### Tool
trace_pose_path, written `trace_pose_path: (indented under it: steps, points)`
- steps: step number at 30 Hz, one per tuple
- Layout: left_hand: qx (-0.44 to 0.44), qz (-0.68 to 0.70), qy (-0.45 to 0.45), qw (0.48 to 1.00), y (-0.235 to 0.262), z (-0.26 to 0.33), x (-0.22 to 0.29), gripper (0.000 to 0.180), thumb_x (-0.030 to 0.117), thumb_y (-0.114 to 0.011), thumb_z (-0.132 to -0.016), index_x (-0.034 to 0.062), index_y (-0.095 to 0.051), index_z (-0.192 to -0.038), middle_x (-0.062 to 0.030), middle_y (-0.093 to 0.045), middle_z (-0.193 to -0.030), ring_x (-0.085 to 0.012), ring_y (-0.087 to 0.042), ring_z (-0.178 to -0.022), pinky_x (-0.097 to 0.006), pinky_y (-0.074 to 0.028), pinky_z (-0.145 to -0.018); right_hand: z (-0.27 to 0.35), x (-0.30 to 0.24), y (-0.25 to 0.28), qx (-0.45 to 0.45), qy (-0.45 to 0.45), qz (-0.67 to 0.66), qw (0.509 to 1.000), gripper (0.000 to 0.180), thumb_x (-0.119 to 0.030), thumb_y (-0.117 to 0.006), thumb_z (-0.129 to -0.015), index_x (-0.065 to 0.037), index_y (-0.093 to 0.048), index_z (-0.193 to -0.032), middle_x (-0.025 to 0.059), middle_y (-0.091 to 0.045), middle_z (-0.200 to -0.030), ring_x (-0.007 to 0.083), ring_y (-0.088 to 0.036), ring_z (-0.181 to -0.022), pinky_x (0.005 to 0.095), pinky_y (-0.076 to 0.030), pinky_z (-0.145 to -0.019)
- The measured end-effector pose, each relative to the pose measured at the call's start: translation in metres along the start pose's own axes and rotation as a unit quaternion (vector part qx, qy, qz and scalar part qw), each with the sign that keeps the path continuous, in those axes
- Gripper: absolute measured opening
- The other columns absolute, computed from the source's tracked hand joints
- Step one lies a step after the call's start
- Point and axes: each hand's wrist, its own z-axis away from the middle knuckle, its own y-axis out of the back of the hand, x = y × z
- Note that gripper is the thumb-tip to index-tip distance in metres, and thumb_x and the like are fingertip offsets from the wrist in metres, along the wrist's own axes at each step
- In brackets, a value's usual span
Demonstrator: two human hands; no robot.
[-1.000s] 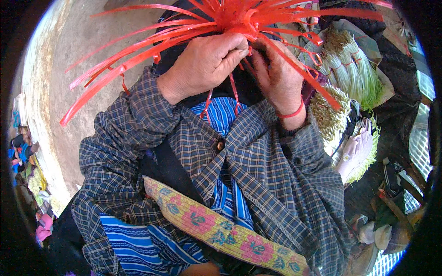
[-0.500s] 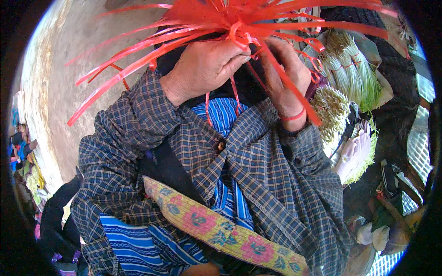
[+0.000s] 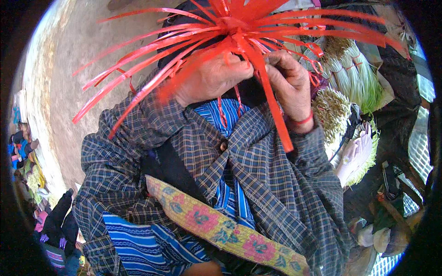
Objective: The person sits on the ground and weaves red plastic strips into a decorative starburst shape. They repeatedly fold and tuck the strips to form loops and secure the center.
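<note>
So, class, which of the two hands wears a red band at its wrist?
The right hand: a red band crosses its wrist, whereas the left hand shows none.

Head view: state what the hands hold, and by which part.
A red strip bundle: the left hand seems to grip it near its gathered middle; whether the right hand grips is unclear.

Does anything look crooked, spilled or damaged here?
The yellow flowered band slants across the checked jacket instead of lying level, so it looks askew. Red strips splay untidily, one dangling between the left hand and right hand. I see nothing clearly spilled or damaged.
</note>
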Motion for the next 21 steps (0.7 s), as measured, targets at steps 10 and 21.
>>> trace_pose_path:
  steps: [10, 21]
  points:
    - [-0.114, -0.045, -0.146, 0.982, 0.018, 0.009, 0.059, 0.018, 0.016, -0.056, -0.064, 0.0105, -0.055, -0.081, 0.0006, -0.048, -0.066, -0.0134, -0.053, -0.060, -0.027, -0.042, -0.049, -0.006, -0.032, -0.012, 0.070, 0.175, 0.152, 0.970, 0.029, -0.004, -0.069, -0.070, -0.004, -0.060, -0.097, 0.0040, -0.060, -0.077, 0.0108, -0.056, -0.062, 0.0239, -0.045, -0.056]
    - [-0.115, 0.198, -0.112, 0.967, -0.007, -0.004, 0.088, 0.014, 0.016, -0.062, -0.076, 0.0078, -0.061, -0.088, -0.0032, -0.058, -0.075, -0.0186, -0.057, -0.066, -0.030, -0.046, -0.055, -0.005, -0.038, -0.007, 0.081, 0.250, 0.250, 0.932, 0.012, -0.002, -0.067, -0.069, -0.003, -0.062, -0.080, 0.0079, -0.060, -0.072, 0.0200, -0.058, -0.064, 0.0289, -0.046, -0.057]
